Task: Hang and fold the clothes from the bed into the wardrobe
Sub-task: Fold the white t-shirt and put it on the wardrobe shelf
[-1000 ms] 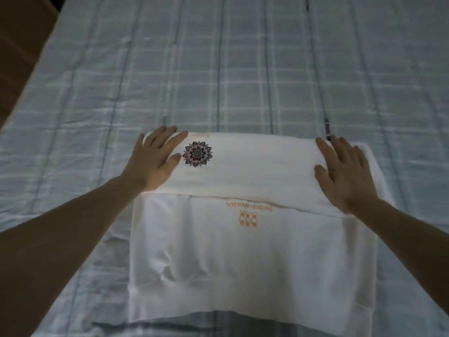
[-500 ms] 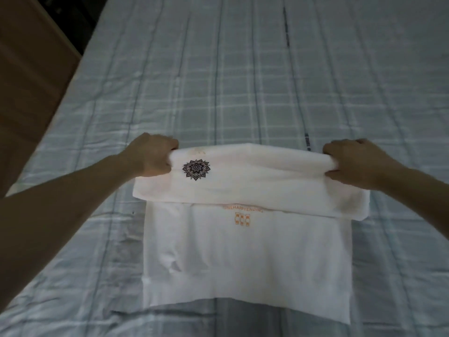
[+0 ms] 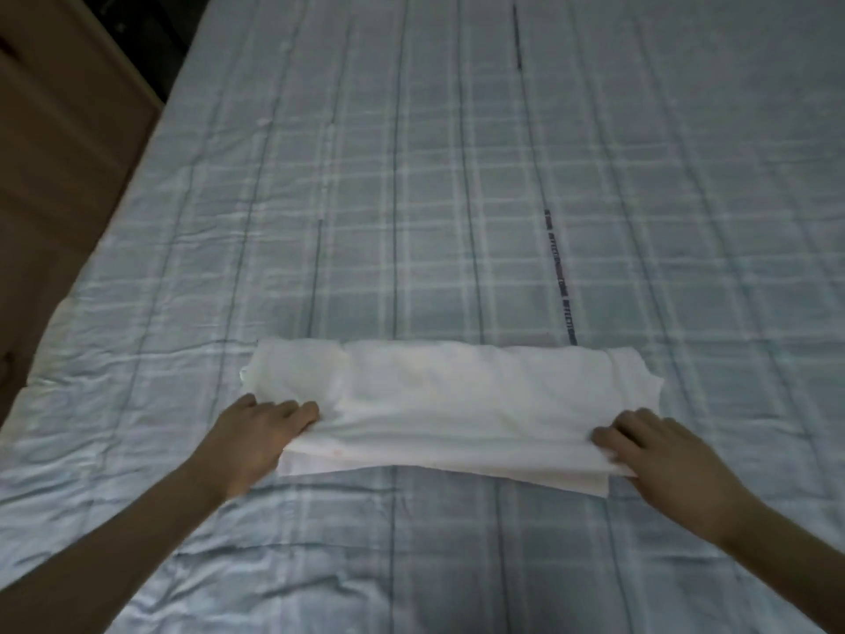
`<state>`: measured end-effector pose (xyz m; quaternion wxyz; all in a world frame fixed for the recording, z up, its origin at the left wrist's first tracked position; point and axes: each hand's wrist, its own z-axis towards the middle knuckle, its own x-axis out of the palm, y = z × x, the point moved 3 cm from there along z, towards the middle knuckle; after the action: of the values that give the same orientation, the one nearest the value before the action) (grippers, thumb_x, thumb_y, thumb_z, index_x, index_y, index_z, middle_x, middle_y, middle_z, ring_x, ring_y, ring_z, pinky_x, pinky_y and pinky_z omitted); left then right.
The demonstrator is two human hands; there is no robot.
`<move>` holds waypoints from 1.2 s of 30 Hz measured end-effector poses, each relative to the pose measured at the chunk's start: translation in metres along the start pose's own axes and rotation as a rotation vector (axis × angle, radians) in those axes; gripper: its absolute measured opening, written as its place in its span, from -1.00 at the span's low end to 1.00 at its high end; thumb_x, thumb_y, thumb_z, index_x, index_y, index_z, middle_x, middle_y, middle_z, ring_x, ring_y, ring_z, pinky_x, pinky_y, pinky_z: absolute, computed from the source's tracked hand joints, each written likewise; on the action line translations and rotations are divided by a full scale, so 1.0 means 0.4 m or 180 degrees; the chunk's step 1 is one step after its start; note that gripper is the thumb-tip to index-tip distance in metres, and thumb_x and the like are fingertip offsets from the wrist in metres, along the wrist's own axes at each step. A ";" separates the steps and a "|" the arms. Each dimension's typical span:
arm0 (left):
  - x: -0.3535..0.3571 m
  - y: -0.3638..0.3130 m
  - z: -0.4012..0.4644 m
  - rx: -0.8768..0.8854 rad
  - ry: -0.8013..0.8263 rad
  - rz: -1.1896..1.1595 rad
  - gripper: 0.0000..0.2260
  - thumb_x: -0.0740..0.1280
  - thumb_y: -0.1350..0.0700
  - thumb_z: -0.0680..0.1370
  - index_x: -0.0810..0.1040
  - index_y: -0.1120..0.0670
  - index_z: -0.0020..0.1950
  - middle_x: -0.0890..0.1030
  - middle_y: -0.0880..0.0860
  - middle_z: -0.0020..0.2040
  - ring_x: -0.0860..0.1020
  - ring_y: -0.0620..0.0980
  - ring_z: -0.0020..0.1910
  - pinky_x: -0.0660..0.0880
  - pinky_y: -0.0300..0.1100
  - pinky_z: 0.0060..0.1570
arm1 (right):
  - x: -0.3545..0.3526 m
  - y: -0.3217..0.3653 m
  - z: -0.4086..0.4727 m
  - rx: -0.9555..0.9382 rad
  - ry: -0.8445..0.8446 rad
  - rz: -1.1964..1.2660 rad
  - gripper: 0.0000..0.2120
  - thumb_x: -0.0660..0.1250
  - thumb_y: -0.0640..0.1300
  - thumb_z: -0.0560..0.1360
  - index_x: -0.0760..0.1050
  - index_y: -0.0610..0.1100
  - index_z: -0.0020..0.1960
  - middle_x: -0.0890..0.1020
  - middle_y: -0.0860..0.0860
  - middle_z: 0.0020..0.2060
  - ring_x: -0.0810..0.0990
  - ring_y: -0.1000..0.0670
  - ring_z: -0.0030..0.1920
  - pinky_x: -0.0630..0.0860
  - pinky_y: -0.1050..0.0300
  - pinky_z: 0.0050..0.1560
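White garment [image 3: 439, 404] lies folded into a long strip on the bed [image 3: 457, 176], left hand [image 3: 263, 432] and right hand [image 3: 658, 455] pinching its near corners with curled fingers, with more folding and the wardrobe trip ahead.

The bed [image 3: 457, 176] lay flat beyond and on either side of the folded white garment [image 3: 457, 404], leaving broad room to pass. A brown wooden panel [image 3: 59, 153] bounded the bed's left edge.
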<state>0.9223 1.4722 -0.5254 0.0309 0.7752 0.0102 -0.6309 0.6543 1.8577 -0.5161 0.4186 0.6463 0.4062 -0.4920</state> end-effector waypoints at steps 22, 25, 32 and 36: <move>0.021 0.148 0.137 -0.1221 0.0181 0.0447 -0.60 -0.03 -0.12 0.65 0.54 0.04 0.02 0.64 0.08 -0.07 0.56 0.14 0.00 0.33 0.01 0.02 | -0.024 -0.145 0.136 0.1641 0.0303 -0.0045 -0.52 -0.16 0.32 0.48 0.33 -0.01 -0.14 0.50 -0.03 -0.32 0.58 -0.17 -0.15 0.36 0.04 -0.25; 0.052 0.153 0.123 -0.1285 0.0377 0.0563 -0.56 -0.08 -0.14 0.63 0.53 0.03 0.04 0.63 0.05 -0.04 0.53 0.12 0.01 0.33 0.02 0.04 | 0.011 -0.165 0.134 0.1919 0.0589 -0.0320 -0.47 -0.21 0.36 0.47 0.37 0.02 -0.07 0.58 -0.06 -0.12 0.57 -0.15 -0.03 0.42 0.00 -0.13; 0.009 0.003 0.198 -0.1267 -0.1027 -0.0347 -0.62 0.10 -0.07 0.57 0.51 0.06 0.28 0.47 0.14 0.35 0.43 0.18 0.29 0.18 0.17 0.35 | 0.010 -0.052 0.225 0.2113 -0.0920 0.0048 -0.51 0.03 0.09 0.53 0.40 -0.19 0.30 0.43 -0.24 0.31 0.40 -0.28 0.29 0.26 -0.32 0.32; 0.050 -0.131 0.212 -0.0867 -0.0545 -0.0734 -0.54 -0.03 -0.15 0.64 0.34 -0.09 0.49 0.28 0.01 0.54 0.19 0.06 0.54 -0.01 0.21 0.47 | 0.076 0.051 0.236 0.2052 -0.0464 0.0242 -0.46 -0.12 0.18 0.59 0.21 -0.01 0.48 0.20 -0.08 0.51 0.12 -0.12 0.51 -0.12 -0.30 0.44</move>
<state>0.8406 1.5188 -0.5641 0.0637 0.7010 0.1815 -0.6867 0.6512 1.7658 -0.5585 0.2386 0.7233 0.1742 -0.6242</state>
